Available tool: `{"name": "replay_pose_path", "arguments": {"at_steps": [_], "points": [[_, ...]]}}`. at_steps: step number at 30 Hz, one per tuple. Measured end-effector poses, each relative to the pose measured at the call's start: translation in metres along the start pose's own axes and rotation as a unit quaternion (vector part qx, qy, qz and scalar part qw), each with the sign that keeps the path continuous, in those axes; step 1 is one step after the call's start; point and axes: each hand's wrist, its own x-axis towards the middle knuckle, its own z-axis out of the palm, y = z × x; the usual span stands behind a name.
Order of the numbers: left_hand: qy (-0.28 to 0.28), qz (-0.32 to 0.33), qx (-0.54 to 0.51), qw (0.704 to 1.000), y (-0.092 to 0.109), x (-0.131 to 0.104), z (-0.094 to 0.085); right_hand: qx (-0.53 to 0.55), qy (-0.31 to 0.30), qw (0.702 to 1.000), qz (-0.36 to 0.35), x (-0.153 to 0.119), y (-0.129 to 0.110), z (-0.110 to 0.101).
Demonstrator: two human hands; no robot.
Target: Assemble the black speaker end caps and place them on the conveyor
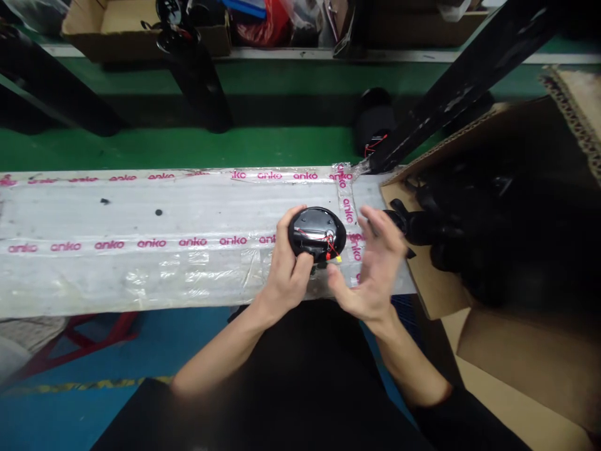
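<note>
My left hand [287, 266] grips a round black plastic housing [315, 227] by its left side, thumb at the near edge. Thin red wires with a red and a yellow connector lie at its near right side. To the right, my right hand [373, 266] is held apart from the housing with its fingers spread, slightly blurred, and nothing shows in it. Beneath both hands runs a narrow bench [201, 213] wrapped in clear plastic and pink-lettered tape.
At the right stands an open cardboard box [439, 282] with dark parts inside. Black cylinders [197, 88] stand on the green surface [277, 141] behind the bench, along with a dark part [374, 119] with red wires. A slanted black post [451, 81] rises at the back right.
</note>
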Motion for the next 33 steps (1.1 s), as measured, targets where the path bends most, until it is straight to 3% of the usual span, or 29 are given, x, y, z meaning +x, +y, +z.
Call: {"name": "replay_pose_path", "arguments": {"at_steps": [2, 5, 10, 14, 16, 20, 23, 27, 31, 33], "points": [[-0.004, -0.010, -0.001, 1.000, -0.001, 0.001, 0.000, -0.104, 0.038, 0.986, -0.125, 0.001, 0.001, -0.017], [-0.003, -0.011, 0.000, 1.000, -0.003, 0.001, 0.000, -0.214, -0.059, 0.949, -0.223, 0.003, -0.002, -0.028], [-0.037, 0.014, 0.028, 0.999, -0.008, 0.004, -0.006, -0.300, -0.150, 0.909, -0.247, 0.020, -0.014, -0.026], [-0.044, 0.144, 0.114, 0.982, -0.006, 0.013, -0.030, -0.334, -0.227, 0.886, -0.230, 0.035, -0.026, -0.028], [-0.051, 0.241, 0.201, 0.948, -0.002, 0.021, -0.047, -0.335, -0.251, 0.881, -0.222, 0.038, -0.030, -0.028], [-0.139, 0.386, 0.346, 0.844, 0.010, 0.041, -0.078, -0.334, -0.266, 0.883, -0.197, 0.034, -0.034, -0.026], [-0.184, 0.441, 0.407, 0.778, 0.021, 0.054, -0.086, -0.342, -0.267, 0.885, -0.171, 0.031, -0.037, -0.023], [-0.240, 0.468, 0.489, 0.696, 0.042, 0.061, -0.080, -0.366, -0.260, 0.881, -0.150, 0.033, -0.043, -0.023], [-0.291, 0.451, 0.521, 0.663, 0.063, 0.061, -0.075, -0.394, -0.277, 0.861, -0.163, 0.040, -0.044, -0.024], [-0.307, 0.436, 0.503, 0.680, 0.069, 0.062, -0.077, -0.374, -0.279, 0.869, -0.167, 0.043, -0.041, -0.025]]}}
